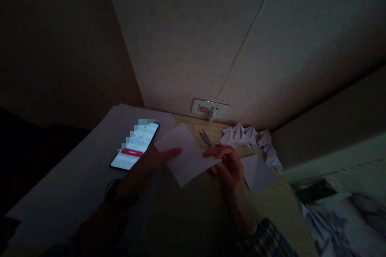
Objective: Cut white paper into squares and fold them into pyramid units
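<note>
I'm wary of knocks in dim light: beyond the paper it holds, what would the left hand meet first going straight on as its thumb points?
Probably the right hand: the thumb of the left hand points across the held paper towards those fingers, though depth is unclear.

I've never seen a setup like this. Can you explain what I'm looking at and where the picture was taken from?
There is no machine at work here, only a person's two bare hands. The single picture comes from a camera worn on the head, looking forward and down. The left hand and right hand hold a piece of white paper between them. On the wooden table, a lit phone lies on larger white sheets at the left. Beyond the right hand are scissors and a row of folded paper pieces; another paper piece lies to its right. The room is dim.
</note>
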Demonstrator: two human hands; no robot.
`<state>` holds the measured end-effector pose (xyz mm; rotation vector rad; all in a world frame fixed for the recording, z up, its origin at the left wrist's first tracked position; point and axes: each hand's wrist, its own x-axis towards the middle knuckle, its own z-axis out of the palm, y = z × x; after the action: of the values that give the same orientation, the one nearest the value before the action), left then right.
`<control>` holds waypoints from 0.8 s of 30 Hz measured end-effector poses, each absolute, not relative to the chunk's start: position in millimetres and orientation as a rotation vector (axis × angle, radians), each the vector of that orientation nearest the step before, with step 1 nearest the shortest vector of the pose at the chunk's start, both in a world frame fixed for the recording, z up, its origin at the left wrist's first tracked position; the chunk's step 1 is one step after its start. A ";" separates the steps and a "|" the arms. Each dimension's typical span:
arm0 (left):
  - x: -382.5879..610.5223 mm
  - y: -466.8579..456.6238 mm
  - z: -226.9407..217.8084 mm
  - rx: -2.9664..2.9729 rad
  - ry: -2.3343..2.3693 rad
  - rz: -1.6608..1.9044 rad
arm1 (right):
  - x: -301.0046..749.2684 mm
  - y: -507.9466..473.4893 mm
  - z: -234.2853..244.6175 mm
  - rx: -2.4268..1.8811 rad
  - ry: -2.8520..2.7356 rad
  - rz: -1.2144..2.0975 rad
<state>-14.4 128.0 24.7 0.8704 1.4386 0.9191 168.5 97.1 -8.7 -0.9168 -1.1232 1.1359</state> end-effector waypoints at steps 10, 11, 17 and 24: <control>-17.4 131.1 22.8 0.883 1.457 1.099 | 166.6 101.3 -8.2 -1.087 -1.272 1.013; -17.0 131.2 22.1 0.907 1.444 1.086 | 165.6 101.7 -9.0 -1.117 -1.265 1.029; -14.8 129.9 20.8 0.993 1.354 1.024 | 159.6 100.9 -10.4 -1.193 -1.156 1.288; -18.0 131.6 13.3 1.149 1.263 0.775 | 159.6 102.3 -10.6 -1.223 -1.066 1.247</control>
<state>-18.0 131.6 13.3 1.1491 1.2628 0.7751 159.6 102.3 -10.6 -1.2229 -1.0657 1.2467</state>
